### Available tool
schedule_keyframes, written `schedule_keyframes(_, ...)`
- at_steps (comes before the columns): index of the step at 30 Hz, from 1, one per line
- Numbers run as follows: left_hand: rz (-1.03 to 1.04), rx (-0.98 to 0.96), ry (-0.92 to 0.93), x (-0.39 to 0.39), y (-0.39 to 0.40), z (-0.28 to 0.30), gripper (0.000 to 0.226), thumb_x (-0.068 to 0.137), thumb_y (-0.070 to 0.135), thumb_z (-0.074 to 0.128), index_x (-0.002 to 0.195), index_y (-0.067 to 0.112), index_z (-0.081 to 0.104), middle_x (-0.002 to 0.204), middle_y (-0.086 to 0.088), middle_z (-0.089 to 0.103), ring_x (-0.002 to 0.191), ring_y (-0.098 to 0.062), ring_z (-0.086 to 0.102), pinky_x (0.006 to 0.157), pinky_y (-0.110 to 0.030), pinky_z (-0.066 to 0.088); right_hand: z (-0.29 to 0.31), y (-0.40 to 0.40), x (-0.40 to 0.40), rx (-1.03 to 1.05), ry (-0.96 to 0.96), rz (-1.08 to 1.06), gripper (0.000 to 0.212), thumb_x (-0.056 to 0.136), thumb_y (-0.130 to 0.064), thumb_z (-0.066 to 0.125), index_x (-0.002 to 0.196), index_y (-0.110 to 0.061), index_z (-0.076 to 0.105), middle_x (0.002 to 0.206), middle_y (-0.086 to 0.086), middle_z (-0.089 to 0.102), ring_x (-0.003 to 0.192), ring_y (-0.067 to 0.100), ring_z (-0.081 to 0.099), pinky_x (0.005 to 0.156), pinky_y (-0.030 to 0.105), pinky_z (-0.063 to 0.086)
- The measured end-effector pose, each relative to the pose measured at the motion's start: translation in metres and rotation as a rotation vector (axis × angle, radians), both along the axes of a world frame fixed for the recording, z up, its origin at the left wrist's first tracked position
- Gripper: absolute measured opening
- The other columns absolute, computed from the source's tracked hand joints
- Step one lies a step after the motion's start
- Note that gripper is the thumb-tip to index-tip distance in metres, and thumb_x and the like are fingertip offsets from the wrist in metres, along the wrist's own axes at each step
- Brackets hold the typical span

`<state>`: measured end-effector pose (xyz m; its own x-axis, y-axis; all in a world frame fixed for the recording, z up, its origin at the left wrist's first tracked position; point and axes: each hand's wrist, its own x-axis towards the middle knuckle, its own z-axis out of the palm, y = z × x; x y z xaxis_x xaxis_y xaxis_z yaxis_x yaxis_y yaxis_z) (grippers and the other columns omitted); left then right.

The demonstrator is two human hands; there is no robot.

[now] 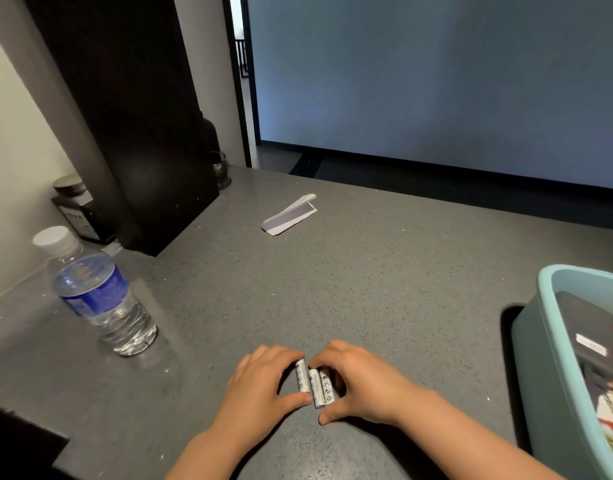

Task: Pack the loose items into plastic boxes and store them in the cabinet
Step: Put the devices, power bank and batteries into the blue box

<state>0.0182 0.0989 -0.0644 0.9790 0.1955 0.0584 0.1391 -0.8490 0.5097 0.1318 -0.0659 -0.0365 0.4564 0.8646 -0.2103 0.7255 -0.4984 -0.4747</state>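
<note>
Three white batteries (314,386) lie side by side on the grey countertop (367,289), near its front edge. My left hand (260,386) curls round them from the left, fingers behind and thumb in front. From the right, my right hand (360,386) curls round the same group, its fingertips on the far ends and its thumb at the near side. A light blue plastic box (547,344) stands at the right edge of the counter and holds a black item and some red and white packets.
A water bottle (97,292) with a blue label stands at the left. A folded strip of paper (289,214) lies further back in the middle. A dark jar (75,206) and a black pillar (132,133) stand at the back left.
</note>
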Motion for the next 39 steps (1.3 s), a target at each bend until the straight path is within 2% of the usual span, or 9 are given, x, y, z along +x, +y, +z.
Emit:
schedule_keyframes(9, -0.004, -0.037, -0.016, -0.007, 0.008, 0.008, 0.073, 0.060, 0.078, 0.048, 0.124, 0.043, 0.052, 0.108, 0.036, 0.045, 0.106, 0.008, 0.040, 0.091, -0.012, 0.027, 0.014, -0.011, -0.008, 0.111, 0.020, -0.088, 0.054, 0.062, -0.046, 0.082, 0.108, -0.029, 0.059, 0.099, -0.011, 0.053, 0.083, 0.008, 0.053, 0.074, 0.027, 0.046)
schedule_keyframes(13, -0.002, -0.147, -0.177, 0.004, -0.010, 0.031, 0.062, 0.057, 0.074, 0.058, 0.112, 0.047, 0.058, 0.104, 0.033, 0.054, 0.099, 0.007, 0.050, 0.087, -0.025, 0.042, 0.059, -0.056, -0.017, 0.273, -0.008, -0.259, 0.052, 0.059, -0.049, 0.082, 0.101, -0.032, 0.059, 0.093, -0.015, 0.052, 0.079, 0.009, 0.055, 0.071, 0.029, 0.049)
schedule_keyframes(17, -0.076, -0.251, -0.262, 0.029, -0.060, 0.063, 0.054, 0.054, 0.069, 0.063, 0.103, 0.047, 0.061, 0.108, 0.025, 0.056, 0.097, -0.001, 0.054, 0.083, -0.014, 0.038, 0.107, -0.128, -0.023, 0.367, -0.140, -0.440, 0.053, 0.057, -0.059, 0.077, 0.101, -0.035, 0.059, 0.095, -0.019, 0.054, 0.082, 0.009, 0.057, 0.072, 0.029, 0.049)
schedule_keyframes(19, -0.143, -0.304, -0.279, 0.041, -0.088, 0.077, 0.051, 0.053, 0.066, 0.064, 0.100, 0.045, 0.062, 0.107, 0.023, 0.057, 0.096, 0.000, 0.054, 0.079, -0.004, 0.035, 0.121, -0.166, -0.025, 0.361, -0.213, -0.538, 0.054, 0.057, -0.063, 0.073, 0.101, -0.036, 0.060, 0.096, -0.020, 0.056, 0.083, 0.008, 0.057, 0.072, 0.026, 0.048)
schedule_keyframes(21, -0.216, -0.348, -0.278, 0.053, -0.115, 0.085, 0.051, 0.054, 0.065, 0.066, 0.100, 0.044, 0.063, 0.106, 0.022, 0.058, 0.096, 0.000, 0.054, 0.078, -0.002, 0.034, 0.125, -0.205, -0.022, 0.344, -0.269, -0.648, 0.052, 0.056, -0.062, 0.073, 0.099, -0.036, 0.062, 0.094, -0.020, 0.058, 0.084, 0.006, 0.057, 0.072, 0.021, 0.047)
schedule_keyframes(25, -0.329, -0.386, -0.262, 0.073, -0.160, 0.089, 0.052, 0.056, 0.064, 0.067, 0.105, 0.044, 0.061, 0.106, 0.020, 0.060, 0.096, -0.005, 0.056, 0.082, -0.007, 0.035, 0.115, -0.276, -0.012, 0.213, -0.299, -0.875, 0.053, 0.052, -0.059, 0.080, 0.097, -0.038, 0.063, 0.096, -0.024, 0.059, 0.089, -0.001, 0.055, 0.076, 0.013, 0.042)
schedule_keyframes(29, -0.376, -0.409, -0.260, 0.080, -0.193, 0.090, 0.052, 0.056, 0.063, 0.068, 0.104, 0.045, 0.061, 0.105, 0.022, 0.059, 0.096, -0.004, 0.057, 0.081, -0.006, 0.036, 0.100, -0.307, -0.001, -0.089, -0.208, -0.938, 0.058, 0.056, -0.062, 0.078, 0.104, -0.035, 0.061, 0.104, -0.017, 0.059, 0.094, 0.008, 0.056, 0.079, 0.030, 0.048)
schedule_keyframes(34, -0.411, -0.383, -0.288, 0.085, -0.215, 0.094, 0.054, 0.056, 0.064, 0.069, 0.106, 0.048, 0.059, 0.106, 0.023, 0.059, 0.097, -0.005, 0.057, 0.082, -0.014, 0.041, 0.083, -0.297, 0.022, -0.347, -0.229, -0.858, 0.051, 0.055, -0.063, 0.075, 0.075, -0.021, 0.054, 0.076, -0.007, 0.059, 0.074, 0.017, 0.054, 0.052, 0.030, 0.035)
schedule_keyframes(39, -0.404, -0.374, -0.324, 0.091, -0.224, 0.100, 0.054, 0.057, 0.062, 0.070, 0.108, 0.048, 0.058, 0.107, 0.022, 0.060, 0.098, -0.005, 0.057, 0.082, -0.010, 0.039, 0.076, -0.282, 0.037, -0.446, -0.240, -0.802, 0.050, 0.061, -0.059, 0.071, 0.062, -0.020, 0.040, 0.067, -0.003, 0.050, 0.070, 0.024, 0.052, 0.063, 0.028, 0.036)
